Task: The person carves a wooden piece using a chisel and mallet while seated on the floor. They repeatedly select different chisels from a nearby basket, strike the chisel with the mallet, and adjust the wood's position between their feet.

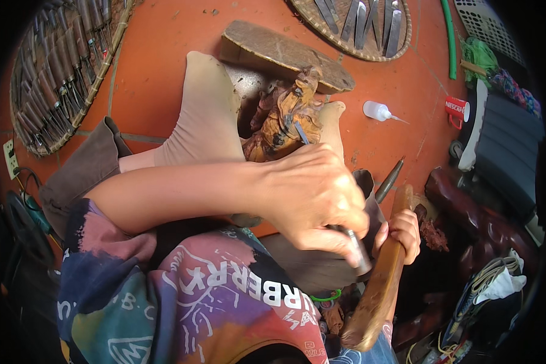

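My left hand (312,194) is closed around a chisel; its narrow blade (301,133) shows beyond the knuckles and its handle end (361,259) sticks out below the fingers. The blade tip meets a carved piece of brown and yellow wood (285,124) with an irregular, knobbly shape. That carving lies between my two socked feet (206,109), against a long wooden block (285,53). In my right hand (403,233) is a wooden mallet (379,291), gripped by its thin end, its thick end toward my body and close to the chisel's handle end.
Woven trays hold many handled carving tools (60,79) at far left and flat metal blades (370,24) at the top. A white squeeze bottle (377,111), a red cup (457,111) and a dark pointed tool (391,180) are on the right. Glossy dark-red wood (473,212) stands beyond the mallet.
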`<action>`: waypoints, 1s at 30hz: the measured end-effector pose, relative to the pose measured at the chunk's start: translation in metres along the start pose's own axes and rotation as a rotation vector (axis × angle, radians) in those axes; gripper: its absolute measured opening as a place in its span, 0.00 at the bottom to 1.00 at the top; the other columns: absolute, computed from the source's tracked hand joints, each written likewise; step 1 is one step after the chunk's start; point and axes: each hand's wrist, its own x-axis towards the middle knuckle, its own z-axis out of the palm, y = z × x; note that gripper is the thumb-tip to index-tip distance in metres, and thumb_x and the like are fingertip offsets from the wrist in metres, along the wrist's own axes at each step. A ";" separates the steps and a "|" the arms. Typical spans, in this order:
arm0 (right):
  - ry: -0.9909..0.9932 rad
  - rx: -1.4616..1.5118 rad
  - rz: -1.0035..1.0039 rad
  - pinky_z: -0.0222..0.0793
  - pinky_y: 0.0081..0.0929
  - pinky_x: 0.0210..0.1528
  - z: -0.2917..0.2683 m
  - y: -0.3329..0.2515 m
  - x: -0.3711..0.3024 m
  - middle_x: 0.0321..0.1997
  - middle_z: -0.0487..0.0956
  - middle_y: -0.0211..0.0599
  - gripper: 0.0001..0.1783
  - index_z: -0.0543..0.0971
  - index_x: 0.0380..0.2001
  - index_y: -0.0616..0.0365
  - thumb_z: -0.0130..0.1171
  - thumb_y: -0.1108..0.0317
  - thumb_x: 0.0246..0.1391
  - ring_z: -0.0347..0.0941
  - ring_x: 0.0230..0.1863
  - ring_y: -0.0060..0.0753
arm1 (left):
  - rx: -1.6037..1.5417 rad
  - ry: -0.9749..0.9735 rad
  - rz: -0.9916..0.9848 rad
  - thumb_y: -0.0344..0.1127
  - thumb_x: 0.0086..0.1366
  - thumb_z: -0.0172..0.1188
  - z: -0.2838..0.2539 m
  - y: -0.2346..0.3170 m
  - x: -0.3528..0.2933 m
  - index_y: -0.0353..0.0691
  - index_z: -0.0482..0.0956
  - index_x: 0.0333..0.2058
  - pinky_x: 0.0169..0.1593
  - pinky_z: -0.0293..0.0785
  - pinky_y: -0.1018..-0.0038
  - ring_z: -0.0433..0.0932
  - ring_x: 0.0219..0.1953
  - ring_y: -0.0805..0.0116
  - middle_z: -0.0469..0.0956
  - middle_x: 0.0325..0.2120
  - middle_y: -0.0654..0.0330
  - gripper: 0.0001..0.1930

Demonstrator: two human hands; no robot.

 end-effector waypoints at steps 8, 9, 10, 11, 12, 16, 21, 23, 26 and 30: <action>-0.258 -0.046 0.490 0.67 0.34 0.49 -0.043 0.010 -0.008 0.40 0.75 0.39 0.19 0.70 0.42 0.59 0.66 0.73 0.48 0.72 0.41 0.33 | 0.159 0.365 -0.171 0.51 0.55 0.68 0.016 -0.005 0.028 0.46 0.83 0.28 0.21 0.68 0.67 0.77 0.19 0.62 0.74 0.16 0.63 0.14; -0.216 -0.075 0.553 0.67 0.34 0.50 -0.048 0.009 -0.009 0.42 0.76 0.39 0.20 0.71 0.45 0.60 0.64 0.79 0.47 0.73 0.43 0.33 | 0.124 0.404 -0.187 0.50 0.55 0.68 0.015 -0.007 0.032 0.45 0.83 0.28 0.22 0.69 0.66 0.78 0.20 0.61 0.76 0.17 0.61 0.14; -0.183 0.123 0.828 0.67 0.25 0.45 -0.052 0.004 -0.005 0.39 0.73 0.38 0.24 0.66 0.46 0.61 0.66 0.78 0.46 0.71 0.37 0.28 | 0.145 0.438 -0.196 0.50 0.55 0.68 0.015 -0.008 0.035 0.45 0.83 0.28 0.22 0.69 0.67 0.78 0.21 0.60 0.77 0.18 0.61 0.14; -0.191 0.280 0.735 0.68 0.24 0.43 -0.053 0.010 -0.001 0.38 0.73 0.36 0.24 0.67 0.45 0.61 0.65 0.79 0.45 0.71 0.37 0.26 | 0.165 0.471 -0.205 0.49 0.55 0.68 0.015 -0.010 0.038 0.45 0.83 0.29 0.23 0.69 0.67 0.78 0.21 0.60 0.77 0.18 0.60 0.14; -0.196 0.434 0.642 0.68 0.22 0.41 -0.055 0.016 0.003 0.36 0.74 0.35 0.24 0.67 0.45 0.61 0.65 0.81 0.44 0.71 0.37 0.24 | 0.183 0.501 -0.214 0.49 0.55 0.68 0.018 -0.010 0.042 0.45 0.84 0.29 0.23 0.70 0.67 0.79 0.21 0.60 0.78 0.19 0.60 0.14; -0.267 0.146 0.918 0.66 0.22 0.33 -0.060 -0.003 0.047 0.30 0.69 0.31 0.20 0.69 0.39 0.60 0.61 0.78 0.40 0.67 0.29 0.24 | 0.142 0.665 -0.256 0.45 0.57 0.68 0.015 -0.015 0.051 0.42 0.84 0.30 0.24 0.71 0.67 0.79 0.22 0.58 0.79 0.20 0.59 0.12; -0.426 0.074 1.009 0.65 0.22 0.31 -0.071 0.001 0.067 0.24 0.70 0.27 0.09 0.72 0.28 0.61 0.59 0.82 0.43 0.66 0.25 0.20 | 0.165 0.813 -0.245 0.43 0.59 0.67 0.016 -0.018 0.057 0.41 0.83 0.30 0.25 0.72 0.66 0.79 0.23 0.56 0.78 0.20 0.58 0.11; -0.310 0.102 0.965 0.65 0.22 0.29 -0.055 -0.010 0.067 0.23 0.70 0.27 0.08 0.72 0.26 0.60 0.59 0.82 0.41 0.66 0.25 0.20 | 0.187 0.811 -0.217 0.43 0.58 0.67 0.018 -0.019 0.057 0.42 0.83 0.31 0.25 0.72 0.66 0.78 0.22 0.56 0.78 0.21 0.58 0.11; -0.319 0.082 0.855 0.65 0.22 0.28 -0.052 -0.006 0.057 0.25 0.73 0.28 0.11 0.72 0.30 0.60 0.57 0.83 0.40 0.67 0.24 0.21 | 0.332 0.742 -0.203 0.43 0.56 0.68 0.022 -0.016 0.053 0.43 0.83 0.33 0.25 0.71 0.68 0.77 0.21 0.60 0.78 0.21 0.60 0.11; -0.167 0.248 0.928 0.67 0.22 0.33 -0.056 -0.009 0.035 0.33 0.71 0.31 0.21 0.69 0.41 0.60 0.65 0.80 0.44 0.67 0.29 0.24 | 0.638 0.595 0.150 0.43 0.52 0.68 0.051 0.006 0.038 0.41 0.83 0.35 0.23 0.67 0.79 0.72 0.21 0.75 0.71 0.20 0.68 0.15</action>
